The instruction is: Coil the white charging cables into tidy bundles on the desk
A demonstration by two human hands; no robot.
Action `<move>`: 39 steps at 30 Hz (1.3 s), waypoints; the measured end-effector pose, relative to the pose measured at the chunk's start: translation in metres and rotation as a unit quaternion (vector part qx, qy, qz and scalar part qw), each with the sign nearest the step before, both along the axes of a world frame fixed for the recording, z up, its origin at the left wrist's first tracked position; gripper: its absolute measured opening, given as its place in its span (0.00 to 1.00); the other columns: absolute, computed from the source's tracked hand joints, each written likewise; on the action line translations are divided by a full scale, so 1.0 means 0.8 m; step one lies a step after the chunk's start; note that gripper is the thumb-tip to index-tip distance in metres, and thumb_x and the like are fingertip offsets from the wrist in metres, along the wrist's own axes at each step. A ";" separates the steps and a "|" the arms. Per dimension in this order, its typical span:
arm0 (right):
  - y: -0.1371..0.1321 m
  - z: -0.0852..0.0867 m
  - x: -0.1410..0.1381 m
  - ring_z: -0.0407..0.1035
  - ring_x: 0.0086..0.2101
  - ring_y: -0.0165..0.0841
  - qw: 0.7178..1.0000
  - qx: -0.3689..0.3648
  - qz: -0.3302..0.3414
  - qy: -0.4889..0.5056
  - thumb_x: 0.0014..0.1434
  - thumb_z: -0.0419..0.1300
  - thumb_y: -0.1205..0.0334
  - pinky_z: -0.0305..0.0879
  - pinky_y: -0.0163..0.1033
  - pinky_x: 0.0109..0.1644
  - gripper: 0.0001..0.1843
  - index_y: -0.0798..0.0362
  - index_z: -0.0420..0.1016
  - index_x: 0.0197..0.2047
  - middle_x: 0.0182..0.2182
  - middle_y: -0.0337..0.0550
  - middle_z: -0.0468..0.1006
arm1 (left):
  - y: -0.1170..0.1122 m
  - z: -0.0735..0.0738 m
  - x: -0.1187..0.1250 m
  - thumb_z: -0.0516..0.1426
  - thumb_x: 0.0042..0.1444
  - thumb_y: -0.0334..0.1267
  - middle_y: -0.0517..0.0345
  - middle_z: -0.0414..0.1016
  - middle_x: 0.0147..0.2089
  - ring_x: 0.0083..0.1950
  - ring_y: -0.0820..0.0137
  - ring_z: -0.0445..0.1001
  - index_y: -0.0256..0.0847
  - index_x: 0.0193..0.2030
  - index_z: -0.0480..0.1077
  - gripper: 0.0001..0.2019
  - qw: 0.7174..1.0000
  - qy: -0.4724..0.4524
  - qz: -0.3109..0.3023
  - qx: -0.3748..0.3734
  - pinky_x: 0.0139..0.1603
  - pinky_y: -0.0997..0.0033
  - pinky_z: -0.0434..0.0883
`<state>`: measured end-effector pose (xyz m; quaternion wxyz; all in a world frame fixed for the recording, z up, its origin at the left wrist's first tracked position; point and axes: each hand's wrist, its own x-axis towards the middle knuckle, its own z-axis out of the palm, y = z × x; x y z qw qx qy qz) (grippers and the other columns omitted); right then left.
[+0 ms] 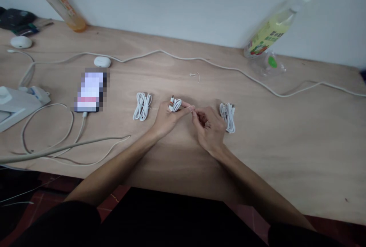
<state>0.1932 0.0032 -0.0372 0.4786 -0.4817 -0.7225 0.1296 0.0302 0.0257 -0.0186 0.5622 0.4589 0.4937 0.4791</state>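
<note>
My left hand (167, 118) is closed around a coiled white cable (175, 104) at the middle of the wooden table (286, 155). My right hand (209, 128) pinches something small right at the left hand's fingertips; I cannot make out what it is. A second coiled white cable (142, 106) lies left of my left hand. A third coiled white cable (228, 116) lies just right of my right hand. A small loose wire tie (195, 75) rests farther back on the table.
A phone (91, 91) on a white charging lead lies at the left, beside a white device (17, 104). A long white cord (217, 66) crosses the table's back. Two bottles, an orange one (57, 0) and a yellow-green one (271, 31), stand against the wall.
</note>
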 end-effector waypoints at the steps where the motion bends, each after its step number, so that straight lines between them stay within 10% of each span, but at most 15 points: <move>1: -0.001 0.000 0.000 0.67 0.25 0.30 1.000 -0.010 -0.002 0.006 0.71 0.63 0.66 0.65 0.37 0.31 0.08 0.48 0.79 0.38 0.27 0.34 0.76 | 0.000 0.001 0.000 0.75 0.52 0.48 0.59 0.78 0.24 0.34 0.63 0.79 0.43 0.30 0.84 0.12 1.000 -0.001 -0.001 -0.002 0.28 0.69 0.68; 39: -0.002 -0.003 -0.004 0.64 0.25 0.30 0.998 -0.042 -0.030 0.029 0.72 0.62 0.62 0.66 0.39 0.31 0.08 0.48 0.79 0.38 0.29 0.35 0.77 | 0.002 0.004 -0.001 0.75 0.52 0.47 0.58 0.79 0.24 0.33 0.64 0.79 0.43 0.30 0.85 0.11 0.999 0.022 0.024 -0.011 0.27 0.70 0.69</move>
